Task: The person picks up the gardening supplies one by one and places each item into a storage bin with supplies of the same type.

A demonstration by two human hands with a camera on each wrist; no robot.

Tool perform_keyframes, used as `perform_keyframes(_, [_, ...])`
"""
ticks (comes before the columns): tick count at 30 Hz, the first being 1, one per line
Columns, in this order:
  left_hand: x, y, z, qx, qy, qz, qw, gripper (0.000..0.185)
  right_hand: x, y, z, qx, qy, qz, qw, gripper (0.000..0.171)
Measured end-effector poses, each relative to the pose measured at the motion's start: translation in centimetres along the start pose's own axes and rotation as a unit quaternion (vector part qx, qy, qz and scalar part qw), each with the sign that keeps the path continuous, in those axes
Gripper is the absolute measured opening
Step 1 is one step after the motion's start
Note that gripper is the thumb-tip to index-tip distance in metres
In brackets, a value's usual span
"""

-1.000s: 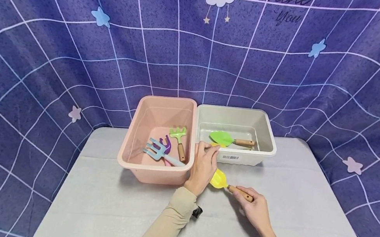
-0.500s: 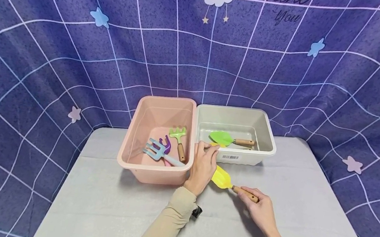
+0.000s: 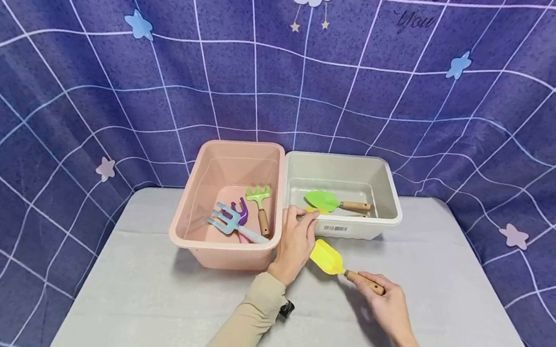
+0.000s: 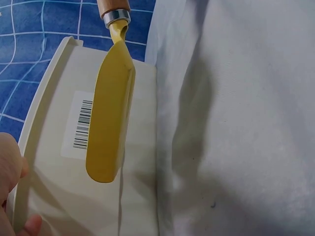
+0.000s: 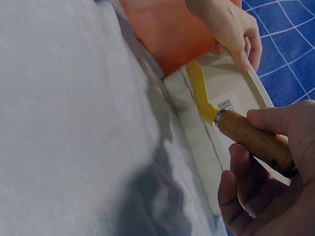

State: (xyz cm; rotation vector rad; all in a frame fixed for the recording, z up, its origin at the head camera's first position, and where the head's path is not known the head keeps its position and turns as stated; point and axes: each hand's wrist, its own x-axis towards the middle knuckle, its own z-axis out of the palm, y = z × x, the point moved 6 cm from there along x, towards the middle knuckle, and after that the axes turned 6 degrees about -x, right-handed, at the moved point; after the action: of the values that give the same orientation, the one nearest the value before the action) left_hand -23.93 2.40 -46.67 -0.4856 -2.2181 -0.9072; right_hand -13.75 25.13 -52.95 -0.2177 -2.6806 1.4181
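My right hand [image 3: 389, 305] holds a yellow hand trowel [image 3: 327, 257] by its wooden handle [image 5: 253, 136], thumb on one side and fingers curled on the other. The trowel's blade points left, in front of the light grey bin [image 3: 361, 229] and apart from it in the head view. My left hand [image 3: 294, 245] grips the front left rim of that bin, fingers over the edge. Inside the bin lie a green trowel [image 3: 323, 200] with a wooden handle and a yellow piece [image 3: 318, 210] partly hidden by the front wall.
A pink bin [image 3: 222, 253] stands against the grey bin's left side. It holds a light blue fork [image 3: 226, 219], a green rake [image 3: 258, 195], a purple tool [image 3: 241, 210] and a pink piece. A patterned blue curtain [image 3: 245, 95] hangs behind the grey-covered table [image 3: 149, 308].
My right hand has moved to the right and slightly nearer with the yellow trowel. The left hand stays on the bin's rim. The head view has shifted slightly.
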Motion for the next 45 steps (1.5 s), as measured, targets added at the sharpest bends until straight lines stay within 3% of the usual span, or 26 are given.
perform_keyframes(8, [0.0,-0.1,-0.1,-0.005,0.011,0.011,0.9999,0.019,-0.1,-0.5,-0.8,-0.002,0.0,0.003,1.0,0.032])
perform_keyframes(16, [-0.1,-0.3,0.1,-0.017,-0.001,0.003,0.9998,0.021,-0.3,-0.7,-1.5,0.005,0.017,-0.005,1.0,0.03])
perform_keyframes(45, [-0.2,-0.3,0.2,-0.019,-0.003,-0.005,0.9998,0.02,-0.2,-1.8,-2.2,0.009,0.021,-0.019,1.0,0.025])
